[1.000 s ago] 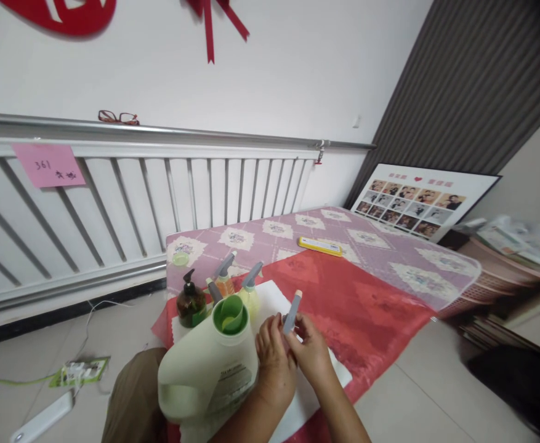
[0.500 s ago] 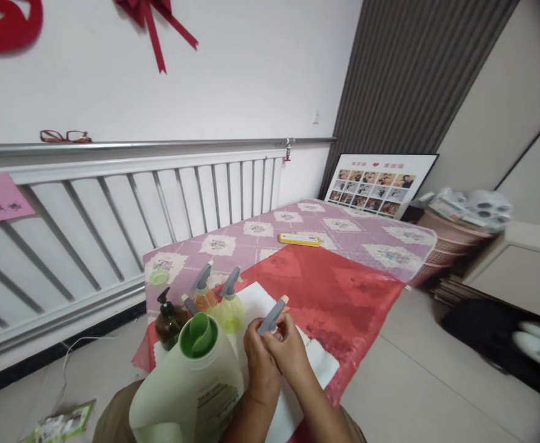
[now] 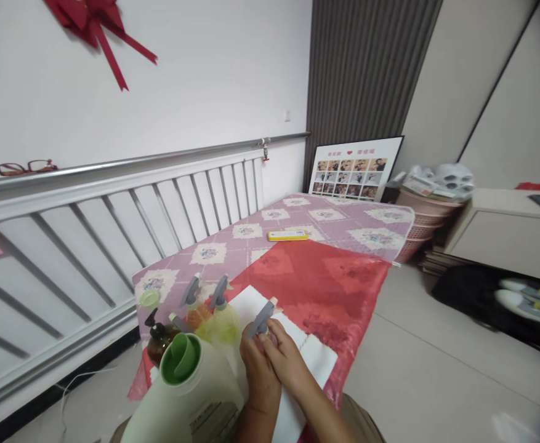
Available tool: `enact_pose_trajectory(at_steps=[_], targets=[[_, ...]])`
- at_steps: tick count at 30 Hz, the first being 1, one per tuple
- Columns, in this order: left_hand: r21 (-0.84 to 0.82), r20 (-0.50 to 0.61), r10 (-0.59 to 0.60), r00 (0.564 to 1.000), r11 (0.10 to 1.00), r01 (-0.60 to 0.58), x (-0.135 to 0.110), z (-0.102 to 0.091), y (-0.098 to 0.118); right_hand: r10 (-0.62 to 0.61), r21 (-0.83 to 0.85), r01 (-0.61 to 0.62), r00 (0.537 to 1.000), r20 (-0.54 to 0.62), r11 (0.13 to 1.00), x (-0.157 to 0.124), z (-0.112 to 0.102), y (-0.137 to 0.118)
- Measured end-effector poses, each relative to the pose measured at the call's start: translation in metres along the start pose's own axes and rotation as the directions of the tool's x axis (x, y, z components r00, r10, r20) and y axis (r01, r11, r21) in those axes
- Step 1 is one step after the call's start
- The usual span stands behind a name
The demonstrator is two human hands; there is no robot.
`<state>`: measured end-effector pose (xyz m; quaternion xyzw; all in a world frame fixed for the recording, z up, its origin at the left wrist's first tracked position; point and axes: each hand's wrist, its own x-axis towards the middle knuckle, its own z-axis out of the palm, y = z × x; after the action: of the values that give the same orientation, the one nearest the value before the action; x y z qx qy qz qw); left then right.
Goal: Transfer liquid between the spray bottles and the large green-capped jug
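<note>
Both my hands are close together over the white cloth [image 3: 246,300], closed around a spray bottle with a grey trigger head [image 3: 263,317]. My left hand [image 3: 255,363] wraps its body, which is mostly hidden. The fingers of my right hand [image 3: 281,349] grip just under the trigger head. Left of them stands a large pale green jug [image 3: 200,400] with a green spout [image 3: 180,359] and no cap on. Behind it are a spray bottle of yellow liquid [image 3: 225,321], one of orange liquid [image 3: 198,315] and a brown pump bottle [image 3: 157,341]. Another grey trigger head [image 3: 178,321] is partly hidden.
A light green cap [image 3: 149,298] lies on the patterned tablecloth [image 3: 246,231]. Farther back is a yellow case [image 3: 287,235]. Sheer red fabric [image 3: 325,274] covers the table's near part. A white radiator [image 3: 159,227] runs along the left; stacked pink baskets [image 3: 420,215] stand at right.
The camera view has turned to the right. My hands stay on the spray bottle, and my right-hand fingers have shifted slightly at its neck. The other bottles stand as before.
</note>
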<state>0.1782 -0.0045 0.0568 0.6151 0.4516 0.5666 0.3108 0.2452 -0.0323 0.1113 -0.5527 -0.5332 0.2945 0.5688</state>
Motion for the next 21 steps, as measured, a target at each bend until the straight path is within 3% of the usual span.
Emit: enact_pose_trajectory(at_steps=[5, 13, 18, 21], targets=[[0.015, -0.021, -0.032, 0.999, 0.999, 0.032, -0.003, 0.002, -0.01, 0.069, 0.011, -0.068, 0.993, -0.091, 0.998, 0.0, 0.004, -0.002], [-0.025, -0.058, -0.1, 0.993, 0.995, 0.098, -0.002, 0.004, -0.005, 0.227, 0.22, -0.189, 0.961, -0.16, 0.957, 0.005, 0.014, -0.014], [-0.066, -0.073, -0.121, 0.99, 0.991, 0.117, -0.001, 0.002, 0.004, 0.241, 0.256, -0.201, 0.961, -0.135, 0.946, 0.007, 0.014, -0.014], [-0.095, -0.061, -0.131, 0.989, 0.988, 0.125, 0.001, 0.002, 0.006, 0.189, 0.268, -0.154, 0.976, -0.109, 0.951, 0.003, 0.012, -0.007]])
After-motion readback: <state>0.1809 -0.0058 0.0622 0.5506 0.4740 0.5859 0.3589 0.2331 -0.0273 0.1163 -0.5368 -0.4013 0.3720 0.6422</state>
